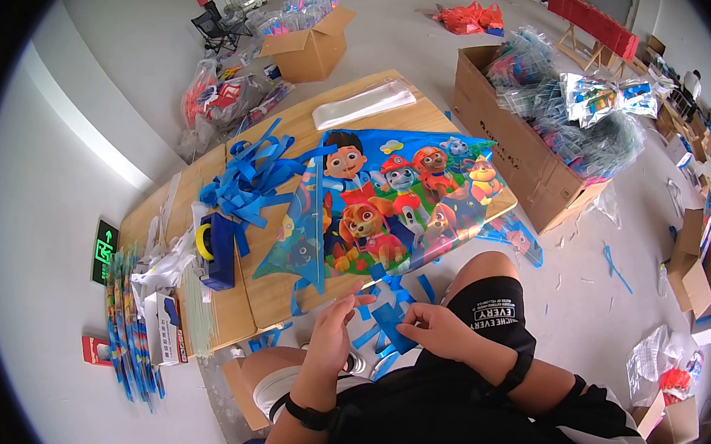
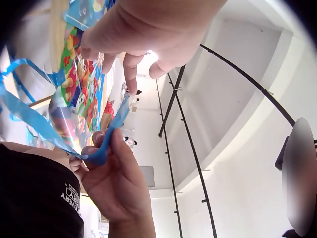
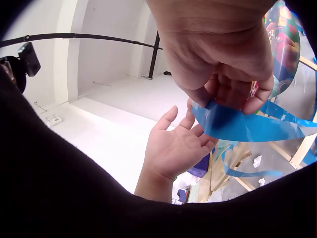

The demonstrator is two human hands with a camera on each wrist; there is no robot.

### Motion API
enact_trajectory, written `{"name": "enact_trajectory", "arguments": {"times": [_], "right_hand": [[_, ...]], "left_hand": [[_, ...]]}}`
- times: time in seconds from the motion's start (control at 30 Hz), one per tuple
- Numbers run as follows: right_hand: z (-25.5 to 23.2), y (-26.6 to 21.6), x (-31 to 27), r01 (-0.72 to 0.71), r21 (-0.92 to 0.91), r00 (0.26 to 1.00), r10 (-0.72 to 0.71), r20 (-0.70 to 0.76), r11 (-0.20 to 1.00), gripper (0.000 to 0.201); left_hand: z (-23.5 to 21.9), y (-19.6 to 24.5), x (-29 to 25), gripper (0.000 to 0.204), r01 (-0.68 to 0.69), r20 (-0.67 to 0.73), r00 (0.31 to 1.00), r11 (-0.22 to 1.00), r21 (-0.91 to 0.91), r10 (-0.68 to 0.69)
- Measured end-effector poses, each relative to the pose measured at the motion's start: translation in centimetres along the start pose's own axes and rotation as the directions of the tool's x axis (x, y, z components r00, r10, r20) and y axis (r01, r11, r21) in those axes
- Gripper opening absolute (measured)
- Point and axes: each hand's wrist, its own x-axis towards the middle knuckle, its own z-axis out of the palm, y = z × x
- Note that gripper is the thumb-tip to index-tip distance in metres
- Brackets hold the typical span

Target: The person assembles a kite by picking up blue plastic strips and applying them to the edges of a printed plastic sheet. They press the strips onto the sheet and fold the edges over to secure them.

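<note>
My right hand [image 1: 440, 330] pinches a blue plastic strip [image 1: 394, 328] between thumb and fingers, low in front of the table edge. In the right wrist view the strip [image 3: 247, 124] trails off to the right in a long tapering band. Facing it, my left hand [image 1: 332, 330] has its fingers extended and holds nothing; its fingertips are close to the strip's end in the left wrist view. Just beyond both hands, a cartoon-printed plastic sheet [image 1: 402, 213] with a blue border lies on the wooden table [image 1: 271, 286], overhanging its near edge.
A heap of blue strips [image 1: 250, 176] lies on the table's left, beside a blue tape dispenser [image 1: 218, 253]. Clear plastic sleeves [image 1: 365, 106] lie at the back. A large carton [image 1: 512, 142] of bagged goods stands right. More blue strips hang below the near edge.
</note>
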Motion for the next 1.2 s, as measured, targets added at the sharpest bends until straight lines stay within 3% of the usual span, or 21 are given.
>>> {"name": "enact_trajectory", "arguments": {"times": [0.17,0.23,0.47,0.53,0.77,0.83,0.87,0.93,0.97,1.03,1.2], "right_hand": [[0.0,0.1,0.0,0.004,0.026,1.000,-0.004,0.010,1.000,0.022],[0.0,0.2,0.0,0.007,0.026,1.000,-0.007,0.006,1.000,0.022],[0.3,1.6,0.5,0.047,0.101,0.999,-0.049,0.012,0.994,0.021],[0.2,1.8,0.6,0.039,0.125,0.999,-0.041,0.017,0.991,0.020],[-0.1,3.3,1.0,0.053,0.108,0.999,-0.052,-0.014,0.993,0.020],[-0.2,3.9,1.4,0.040,0.099,0.999,-0.037,-0.035,0.994,0.021],[-0.4,4.1,1.7,0.013,0.108,0.999,-0.008,-0.049,0.994,0.021],[-1.0,4.5,2.4,-0.017,0.125,0.997,0.025,-0.067,0.992,0.022],[-1.3,4.5,2.9,-0.049,0.095,0.995,0.057,-0.080,0.994,0.024],[-1.9,5.2,4.1,-0.088,0.076,0.990,0.096,-0.102,0.993,0.025],[-2.1,9.2,8.7,-0.108,0.120,0.958,0.136,-0.251,0.987,0.031]], "left_hand": [[-0.5,-0.7,0.3,0.035,0.033,-0.008,0.999,0.998,0.056,-0.032],[-0.3,-1.2,0.5,0.026,-0.122,0.026,0.992,0.967,0.223,0.120],[1.3,-2.6,0.6,0.029,-0.157,0.011,0.988,0.982,0.110,0.156],[1.7,-3.0,0.8,0.032,-0.257,0.017,0.966,0.958,0.123,0.257],[2.6,-2.6,1.7,0.034,-0.205,0.010,0.979,0.977,0.065,0.204],[1.3,-3.1,3.2,0.025,-0.130,0.041,0.991,0.950,0.285,0.124],[1.0,-3.6,4.2,0.025,-0.124,0.045,0.992,0.949,0.291,0.116],[0.9,-4.1,6.1,0.012,-0.268,0.109,0.963,0.837,0.478,0.247],[1.2,-3.8,6.9,0.012,-0.264,0.115,0.964,0.836,0.482,0.238],[2.0,-3.2,8.7,0.008,-0.477,0.222,0.857,0.552,0.684,0.466],[1.5,-4.9,14.5,0.009,-0.494,0.303,0.845,0.427,0.757,0.440]]}}
